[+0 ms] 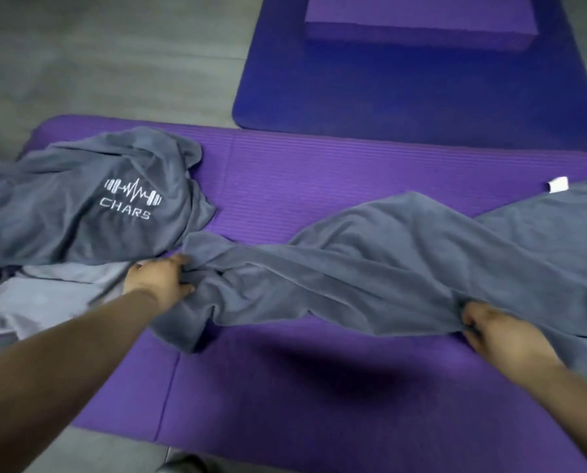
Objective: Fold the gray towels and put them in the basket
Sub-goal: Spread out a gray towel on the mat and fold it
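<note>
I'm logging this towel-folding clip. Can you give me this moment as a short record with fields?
surface: purple mat
left hand: grips the bunched end of the stretched gray towel
right hand: grips the same towel's near edge
towel state: unfolded, twisted, lying across the mat
other towel: crumpled logo towel, at left
behind: blue mat, purple block on it

A gray towel [370, 268] stretches unfolded and rumpled across the mat [319, 172], bunched at its left end. More towels [63, 227] lie crumpled in a heap at left, the top one showing a white CHARS logo [133, 198].
</note>
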